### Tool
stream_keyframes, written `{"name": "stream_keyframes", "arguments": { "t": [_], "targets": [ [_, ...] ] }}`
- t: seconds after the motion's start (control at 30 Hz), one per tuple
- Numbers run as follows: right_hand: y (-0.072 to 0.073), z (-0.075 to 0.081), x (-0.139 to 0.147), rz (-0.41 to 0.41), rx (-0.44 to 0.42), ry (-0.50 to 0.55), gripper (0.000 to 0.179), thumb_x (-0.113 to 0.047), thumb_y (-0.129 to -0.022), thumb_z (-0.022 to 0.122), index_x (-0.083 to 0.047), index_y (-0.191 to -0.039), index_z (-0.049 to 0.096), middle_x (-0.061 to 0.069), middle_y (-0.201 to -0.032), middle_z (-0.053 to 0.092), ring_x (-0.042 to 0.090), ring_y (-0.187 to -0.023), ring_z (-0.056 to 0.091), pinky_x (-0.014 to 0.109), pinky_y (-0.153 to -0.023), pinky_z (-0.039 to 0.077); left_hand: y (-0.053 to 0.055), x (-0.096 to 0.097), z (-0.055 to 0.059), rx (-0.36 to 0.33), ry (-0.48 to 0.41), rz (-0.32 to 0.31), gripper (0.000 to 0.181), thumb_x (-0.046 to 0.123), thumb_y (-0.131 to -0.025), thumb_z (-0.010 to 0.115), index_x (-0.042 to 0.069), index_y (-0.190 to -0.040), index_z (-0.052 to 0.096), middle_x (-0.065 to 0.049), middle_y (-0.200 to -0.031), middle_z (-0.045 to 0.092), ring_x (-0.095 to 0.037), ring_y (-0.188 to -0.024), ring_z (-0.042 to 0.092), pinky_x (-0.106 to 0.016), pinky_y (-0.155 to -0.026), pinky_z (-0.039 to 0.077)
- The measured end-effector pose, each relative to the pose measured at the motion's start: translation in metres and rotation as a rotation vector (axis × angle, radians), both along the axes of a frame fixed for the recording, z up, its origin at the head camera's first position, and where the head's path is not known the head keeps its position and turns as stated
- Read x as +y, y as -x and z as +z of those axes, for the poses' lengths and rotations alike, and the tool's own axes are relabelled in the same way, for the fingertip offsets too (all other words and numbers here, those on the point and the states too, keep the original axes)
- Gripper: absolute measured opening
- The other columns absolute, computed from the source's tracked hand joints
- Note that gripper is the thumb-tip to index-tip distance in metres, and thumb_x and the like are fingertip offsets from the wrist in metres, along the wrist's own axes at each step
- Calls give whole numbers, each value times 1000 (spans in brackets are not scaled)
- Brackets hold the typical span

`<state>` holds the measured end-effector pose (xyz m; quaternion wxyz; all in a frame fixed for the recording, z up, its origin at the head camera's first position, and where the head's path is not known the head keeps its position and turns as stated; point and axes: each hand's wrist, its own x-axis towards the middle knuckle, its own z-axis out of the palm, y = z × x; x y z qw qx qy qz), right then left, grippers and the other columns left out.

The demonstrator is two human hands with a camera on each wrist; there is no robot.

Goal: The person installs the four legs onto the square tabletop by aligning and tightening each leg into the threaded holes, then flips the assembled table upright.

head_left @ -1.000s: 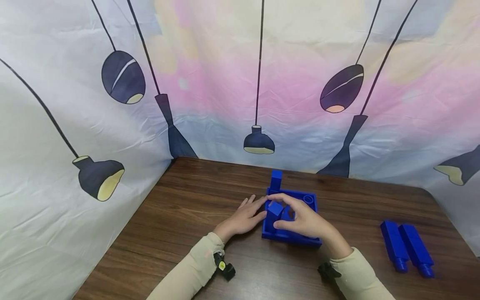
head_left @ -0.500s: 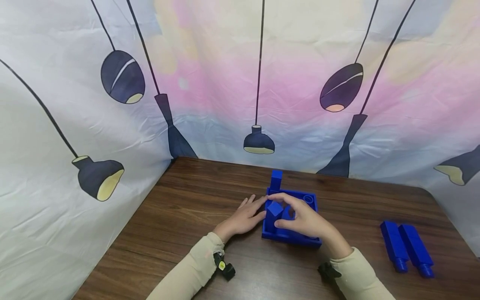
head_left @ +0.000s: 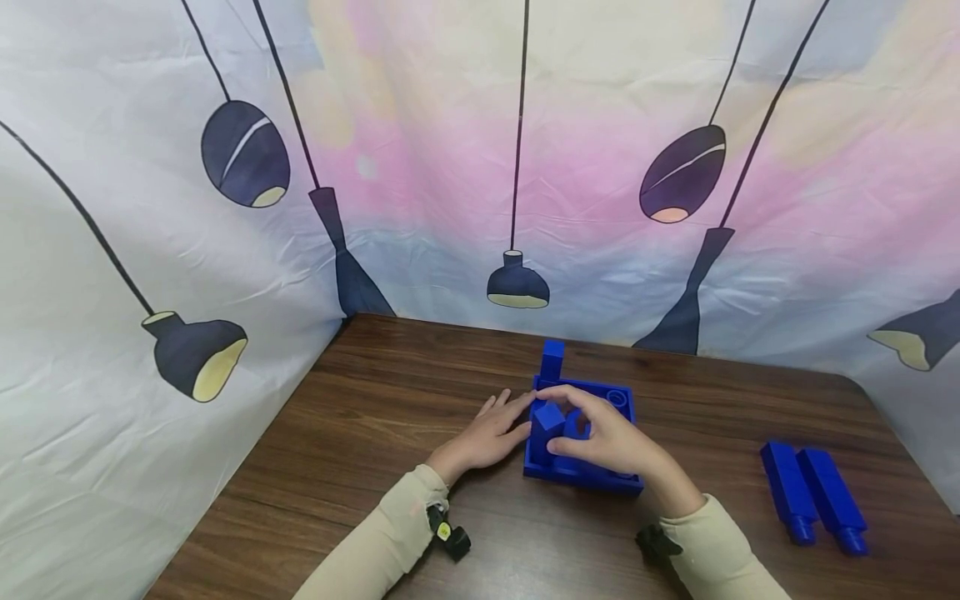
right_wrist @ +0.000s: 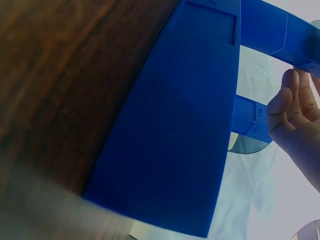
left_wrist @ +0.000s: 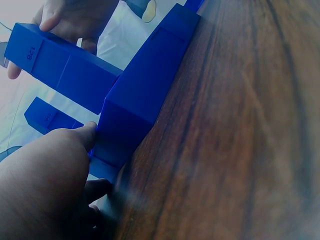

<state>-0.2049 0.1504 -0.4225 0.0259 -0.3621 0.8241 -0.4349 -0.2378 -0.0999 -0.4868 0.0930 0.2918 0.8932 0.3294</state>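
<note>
A shallow blue tray [head_left: 581,478] with raised edges lies on the table. In its near left corner stands a square blue post [head_left: 546,440], and my right hand [head_left: 615,437] grips this post between thumb and fingers. The left wrist view shows the same post [left_wrist: 65,62] marked 128, with fingers on both sides of it. My left hand [head_left: 487,435] lies palm down beside the tray, its extended fingers touching the tray's left wall [left_wrist: 135,107]. Another square post [head_left: 552,363] rises from the far left corner. The gripped post's foot is hidden in the head view.
Two more blue posts [head_left: 789,493] with round pegs at one end lie side by side on the right of the wooden table [head_left: 420,367]. A round ring socket [head_left: 617,398] shows in the tray's far right corner. Printed cloth [head_left: 450,167] hangs behind and to the left.
The gripped post has turned very slightly in my right hand. Both hands otherwise keep their places, and the tray has not moved.
</note>
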Motion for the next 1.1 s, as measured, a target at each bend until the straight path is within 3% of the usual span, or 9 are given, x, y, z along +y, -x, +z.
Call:
{"name": "stream_keyframes", "arguments": {
  "t": [0.3, 0.87, 1.1],
  "targets": [
    [0, -1, -1, -15, 19, -1, 58, -22, -98, 79, -10, -150, 56, 5, -147, 60, 21, -116, 58, 39, -83, 53, 0, -1, 1, -11, -7, 1, 63, 45, -114, 40, 20, -170, 25, -4, -173, 27, -35, -163, 6, -54, -130, 1],
    [1, -2, -1, -41, 9, 2, 52, -25, -98, 79, -8, -143, 58, 0, -125, 63, 18, -107, 55, 38, -74, 53, 1, 0, 1, -13, -9, 9, 63, 48, -114, 40, 20, -169, 26, -4, -173, 28, -35, -162, 6, -54, -130, 1],
    [1, -1, -2, -47, -20, -11, 56, -29, -98, 79, -8, -145, 57, 5, -133, 63, 26, -116, 57, 39, -79, 54, 0, 0, 2, -16, -7, 15, 64, 48, -114, 40, 21, -169, 27, -4, -173, 28, -34, -162, 6, -54, -130, 1]
  ]
}}
